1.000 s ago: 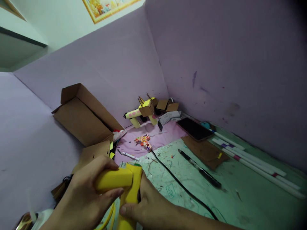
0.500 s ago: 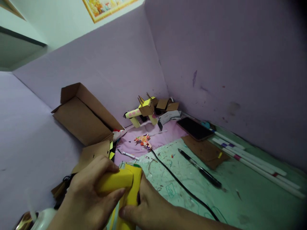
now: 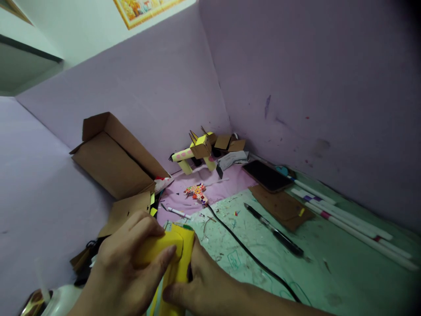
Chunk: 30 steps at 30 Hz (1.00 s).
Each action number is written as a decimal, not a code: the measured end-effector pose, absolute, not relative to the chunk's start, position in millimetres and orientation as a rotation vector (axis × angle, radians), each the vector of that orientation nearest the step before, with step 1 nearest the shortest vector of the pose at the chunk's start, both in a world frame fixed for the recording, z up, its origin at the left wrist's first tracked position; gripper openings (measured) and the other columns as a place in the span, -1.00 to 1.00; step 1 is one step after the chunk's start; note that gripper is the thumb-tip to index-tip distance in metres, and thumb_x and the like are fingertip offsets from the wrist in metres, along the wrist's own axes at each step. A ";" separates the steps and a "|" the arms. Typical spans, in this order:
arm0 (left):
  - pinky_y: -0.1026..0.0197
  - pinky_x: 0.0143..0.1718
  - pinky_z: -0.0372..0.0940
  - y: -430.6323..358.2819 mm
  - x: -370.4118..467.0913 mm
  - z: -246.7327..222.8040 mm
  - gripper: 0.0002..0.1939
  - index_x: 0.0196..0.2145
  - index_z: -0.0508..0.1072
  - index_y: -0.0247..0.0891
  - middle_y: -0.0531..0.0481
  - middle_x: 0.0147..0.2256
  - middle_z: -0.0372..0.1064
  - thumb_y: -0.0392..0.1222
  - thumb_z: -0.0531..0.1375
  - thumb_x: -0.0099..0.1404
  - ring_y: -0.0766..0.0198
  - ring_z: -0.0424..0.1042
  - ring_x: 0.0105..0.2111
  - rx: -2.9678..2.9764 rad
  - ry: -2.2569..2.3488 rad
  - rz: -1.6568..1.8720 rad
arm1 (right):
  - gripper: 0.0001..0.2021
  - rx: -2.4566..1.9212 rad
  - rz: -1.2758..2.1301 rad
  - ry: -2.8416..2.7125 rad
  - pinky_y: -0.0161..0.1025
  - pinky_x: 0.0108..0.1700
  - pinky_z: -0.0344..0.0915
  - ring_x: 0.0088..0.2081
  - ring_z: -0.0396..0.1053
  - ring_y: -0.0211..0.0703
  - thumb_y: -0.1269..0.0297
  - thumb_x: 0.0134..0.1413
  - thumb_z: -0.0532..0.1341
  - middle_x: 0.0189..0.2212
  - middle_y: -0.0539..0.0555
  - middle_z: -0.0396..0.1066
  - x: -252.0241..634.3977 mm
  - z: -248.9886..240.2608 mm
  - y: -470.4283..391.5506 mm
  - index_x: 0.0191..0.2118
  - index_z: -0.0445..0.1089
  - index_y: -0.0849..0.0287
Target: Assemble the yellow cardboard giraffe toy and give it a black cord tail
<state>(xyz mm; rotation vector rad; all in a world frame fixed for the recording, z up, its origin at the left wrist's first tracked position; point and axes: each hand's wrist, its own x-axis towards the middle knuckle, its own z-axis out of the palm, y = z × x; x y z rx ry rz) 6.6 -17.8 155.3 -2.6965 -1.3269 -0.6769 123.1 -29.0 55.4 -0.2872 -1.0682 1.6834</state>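
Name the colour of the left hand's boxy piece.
The boxy piece is yellow, seen best in head view.

The left hand (image 3: 123,259) and right hand (image 3: 210,281) are bare, thumb tips (image 3: 169,251) rounded, the right forearm (image 3: 263,302) bare too.

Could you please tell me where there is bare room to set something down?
The widest patch of green surface, bar small scraps, lies between the black pen and the white sticks; a narrower strip separates pen and black cable. It is crowded around the phone and brown cardboard.
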 end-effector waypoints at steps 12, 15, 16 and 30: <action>0.27 -0.49 0.16 -21.5 8.4 152.2 -0.83 -0.46 0.29 -0.21 0.05 -0.45 0.23 -0.09 0.11 0.23 0.33 0.26 -0.49 -2.683 -1.283 -0.632 | -0.42 -0.318 1.679 -1.056 -0.40 -0.34 0.25 -0.31 0.32 -0.32 0.58 -0.27 0.19 -0.24 -0.07 0.28 120.5 52.1 -27.3 -0.02 0.10 0.14; 0.27 -0.50 0.16 -22.1 8.5 151.9 -0.83 -0.45 0.29 -0.21 0.05 -0.45 0.22 -0.09 0.10 0.23 0.33 0.25 -0.50 -2.683 -1.276 -0.634 | -0.44 -0.259 1.669 -1.086 -0.42 -0.34 0.23 -0.32 0.30 -0.35 0.59 -0.26 0.18 -0.31 -0.12 0.27 120.1 51.1 -27.0 -0.03 0.14 0.13; 0.27 -0.51 0.16 -22.2 8.5 151.8 -0.83 -0.45 0.29 -0.21 0.05 -0.45 0.22 -0.09 0.10 0.23 0.33 0.25 -0.50 -2.682 -1.275 -0.638 | -0.44 -0.265 1.666 -1.086 -0.42 -0.35 0.23 -0.33 0.29 -0.35 0.59 -0.26 0.18 -0.32 -0.12 0.26 120.1 51.2 -27.2 -0.02 0.14 0.14; 0.24 -0.50 0.13 -24.0 10.5 151.6 -0.82 -0.46 0.27 -0.22 0.06 -0.47 0.19 -0.09 0.08 0.24 0.33 0.24 -0.51 -2.663 -1.296 -0.593 | -0.46 -0.270 1.674 -1.079 -0.39 -0.35 0.24 -0.32 0.31 -0.31 0.63 -0.30 0.13 -0.30 -0.07 0.29 120.0 54.8 -28.0 -0.07 0.19 0.15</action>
